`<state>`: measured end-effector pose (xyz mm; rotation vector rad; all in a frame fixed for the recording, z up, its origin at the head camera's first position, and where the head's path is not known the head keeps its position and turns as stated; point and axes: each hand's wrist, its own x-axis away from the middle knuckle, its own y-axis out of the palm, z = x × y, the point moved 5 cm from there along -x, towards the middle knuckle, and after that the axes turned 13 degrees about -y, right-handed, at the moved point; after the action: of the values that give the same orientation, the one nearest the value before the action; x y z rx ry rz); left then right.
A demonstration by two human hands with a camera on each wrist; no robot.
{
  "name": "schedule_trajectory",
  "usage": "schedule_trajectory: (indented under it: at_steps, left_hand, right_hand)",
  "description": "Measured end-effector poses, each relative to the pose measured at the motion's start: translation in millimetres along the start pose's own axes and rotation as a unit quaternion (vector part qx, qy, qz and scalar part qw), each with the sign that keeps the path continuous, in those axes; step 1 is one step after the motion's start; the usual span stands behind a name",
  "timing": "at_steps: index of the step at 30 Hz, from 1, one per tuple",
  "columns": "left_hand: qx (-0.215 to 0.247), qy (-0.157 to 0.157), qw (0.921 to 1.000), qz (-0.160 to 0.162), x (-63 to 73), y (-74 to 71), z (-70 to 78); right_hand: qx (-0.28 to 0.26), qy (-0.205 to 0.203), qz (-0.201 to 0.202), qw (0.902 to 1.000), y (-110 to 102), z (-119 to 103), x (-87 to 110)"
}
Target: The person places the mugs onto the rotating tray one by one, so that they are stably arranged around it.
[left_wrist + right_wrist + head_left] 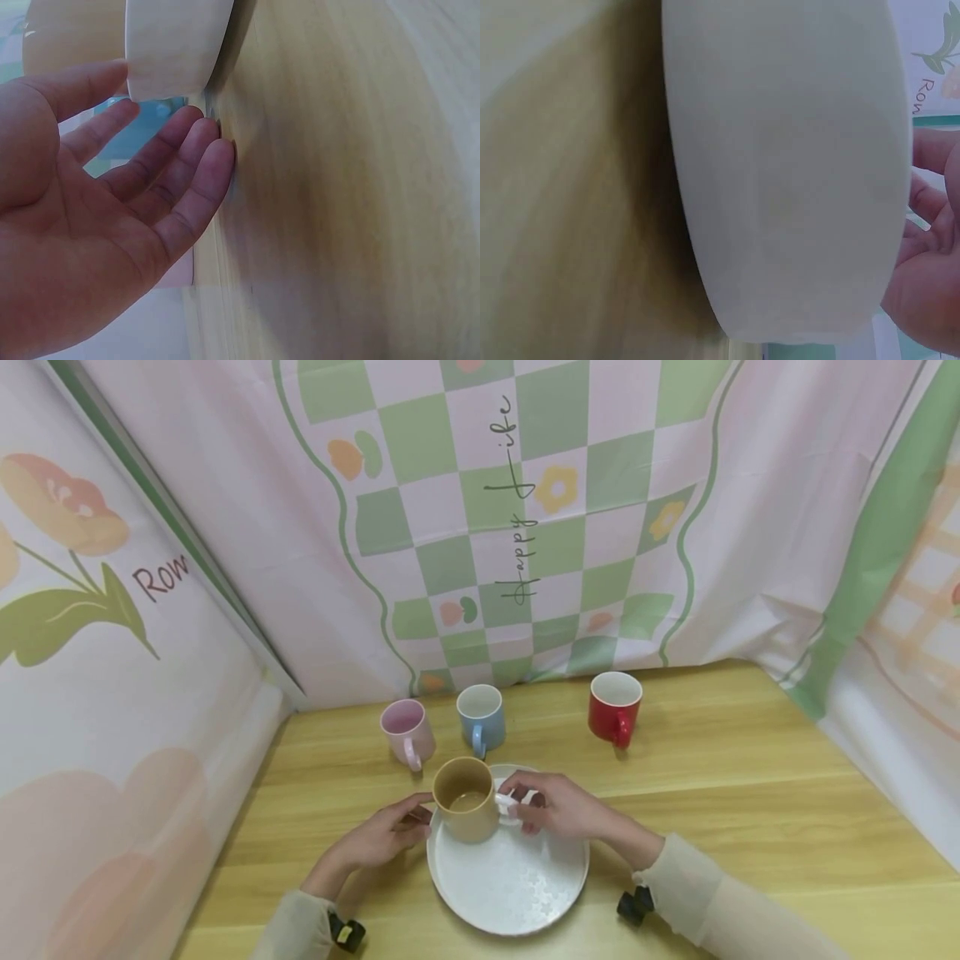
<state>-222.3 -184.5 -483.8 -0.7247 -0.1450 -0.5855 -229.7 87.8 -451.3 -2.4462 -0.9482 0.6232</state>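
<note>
Plate (507, 887) lies under yellow mug (471, 825) in right grip (555, 806).

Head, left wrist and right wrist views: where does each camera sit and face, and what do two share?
Head: on the head, facing forward and down at yellow mug and white plate; left hand, right hand, sleeves show.
Left wrist: on that wrist, facing the white plate's edge; left hand's palm shows.
Right wrist: on that wrist, facing the plate's side; part of the right hand shows.
Both wrist views share the plate.
</note>
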Motion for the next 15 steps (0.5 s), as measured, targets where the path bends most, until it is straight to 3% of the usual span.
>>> schedule_trajectory:
  at_steps: [15]
  left_hand:
    - [-0.005,-0.006,1.0,0.002,1.1,0.0,2.4]
  right_hand:
    - [0.041,-0.059,-0.019,0.9972,-16.6,14.0,-16.7]
